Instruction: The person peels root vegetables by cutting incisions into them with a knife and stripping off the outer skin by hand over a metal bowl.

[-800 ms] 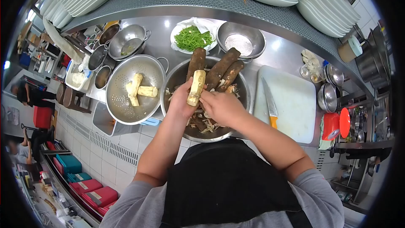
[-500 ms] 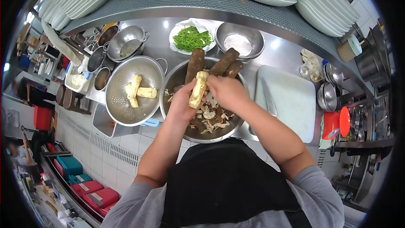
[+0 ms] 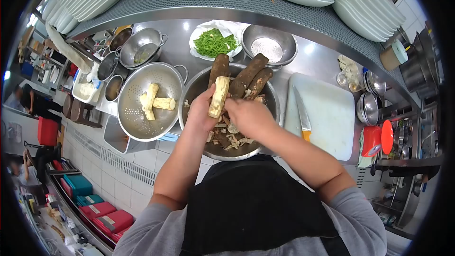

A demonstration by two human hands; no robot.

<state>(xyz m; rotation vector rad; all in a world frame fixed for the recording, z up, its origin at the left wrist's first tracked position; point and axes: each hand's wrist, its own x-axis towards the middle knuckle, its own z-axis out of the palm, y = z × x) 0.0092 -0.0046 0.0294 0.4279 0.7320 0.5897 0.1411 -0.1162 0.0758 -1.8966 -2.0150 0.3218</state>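
Over the big steel bowl (image 3: 278,128), my left hand (image 3: 203,110) grips a peeled pale yellow root (image 3: 219,96), tilted slightly. My right hand (image 3: 249,116) is closed just right of the root's lower part; what its fingers hold is hidden. Unpeeled brown roots (image 3: 249,76) lean on the bowl's far rim, and peelings (image 3: 233,138) lie in the bottom. Peeled root pieces (image 3: 150,100) sit in the perforated colander (image 3: 130,116) to the left.
On the right, a knife (image 3: 302,114) with an orange handle lies on a white cutting board (image 3: 332,123). Behind are green vegetables (image 3: 215,42) on a plate and a steel basin (image 3: 270,45). A shelf (image 3: 213,2) with plates crosses above. Two people are at far left.
My right hand moved up along the root, then back down toward me. The root turned in my left hand. The knife's handle was hidden half a second ago and shows again.
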